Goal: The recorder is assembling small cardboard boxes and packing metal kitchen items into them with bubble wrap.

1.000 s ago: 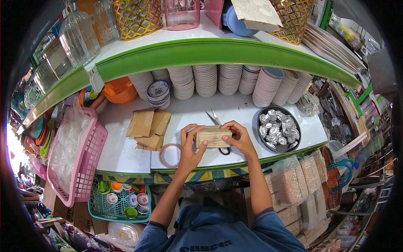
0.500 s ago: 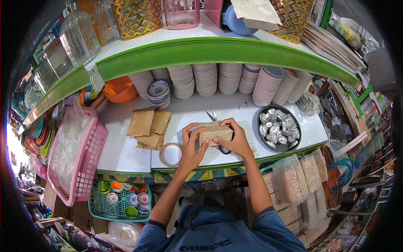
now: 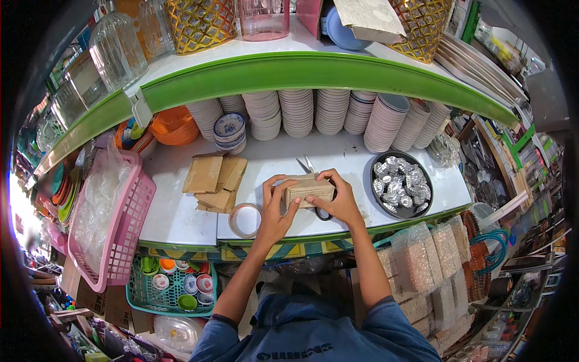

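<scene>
A small tan block (image 3: 310, 190), which looks like folded cardboard, is held over the white shelf near its front edge. My left hand (image 3: 278, 206) grips its left end, fingers on top and thumb on the near face. My right hand (image 3: 339, 203) closes on the right end in the same way. Scissors (image 3: 309, 164) lie beneath and behind the block, blades pointing away from me, one black handle loop showing under it. Left of my left hand is a roll of tape (image 3: 234, 230). Flat brown cardboard pieces (image 3: 204, 175) lie farther left.
A round black pan (image 3: 377, 198) of crumpled foil cups (image 3: 399, 181) stands to the right. Stacked bowls (image 3: 295, 114) line the back beneath a green-edged upper shelf (image 3: 313, 71). On the left is a pink basket (image 3: 123, 223) of clear plastic; wrapped packs (image 3: 416, 256) sit lower right.
Both hands keep the same hold on the block, which has hardly moved. The whole view has shifted very slightly.
</scene>
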A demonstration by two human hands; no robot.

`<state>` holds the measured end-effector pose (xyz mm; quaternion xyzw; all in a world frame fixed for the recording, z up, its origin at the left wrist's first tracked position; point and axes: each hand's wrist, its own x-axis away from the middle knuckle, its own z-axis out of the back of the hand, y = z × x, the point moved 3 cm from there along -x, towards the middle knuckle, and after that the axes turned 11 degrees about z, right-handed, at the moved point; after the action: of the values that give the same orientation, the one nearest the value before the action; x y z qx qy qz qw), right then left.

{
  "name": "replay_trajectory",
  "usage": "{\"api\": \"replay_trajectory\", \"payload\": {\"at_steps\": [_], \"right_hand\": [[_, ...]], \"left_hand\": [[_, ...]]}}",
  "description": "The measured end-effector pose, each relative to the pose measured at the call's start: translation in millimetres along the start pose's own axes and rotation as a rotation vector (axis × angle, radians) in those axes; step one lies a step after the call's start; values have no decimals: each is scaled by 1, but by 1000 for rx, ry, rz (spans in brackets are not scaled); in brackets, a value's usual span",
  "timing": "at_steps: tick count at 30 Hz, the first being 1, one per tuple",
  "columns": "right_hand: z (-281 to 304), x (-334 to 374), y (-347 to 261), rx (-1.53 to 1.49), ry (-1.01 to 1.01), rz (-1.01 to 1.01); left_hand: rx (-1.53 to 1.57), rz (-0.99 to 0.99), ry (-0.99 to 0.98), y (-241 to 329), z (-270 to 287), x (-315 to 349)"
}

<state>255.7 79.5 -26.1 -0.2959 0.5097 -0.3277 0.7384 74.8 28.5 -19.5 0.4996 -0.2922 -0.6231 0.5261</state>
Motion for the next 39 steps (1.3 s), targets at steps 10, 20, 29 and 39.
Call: {"api": "replay_trajectory", "payload": {"at_steps": [10,20,29,39], "right_hand": [[-1,0,-4,27,25,50],[5,4,0,-201,98,-122],[22,33,-55,9,261,-86],[10,105,-144,-289,424,-520]], "left_hand": [[-43,-27,24,-5,1,1],[47,2,-43,-7,2,2],[207,-177,-82,-8,2,6],[924,-222,-514,24,-23,10]]}}
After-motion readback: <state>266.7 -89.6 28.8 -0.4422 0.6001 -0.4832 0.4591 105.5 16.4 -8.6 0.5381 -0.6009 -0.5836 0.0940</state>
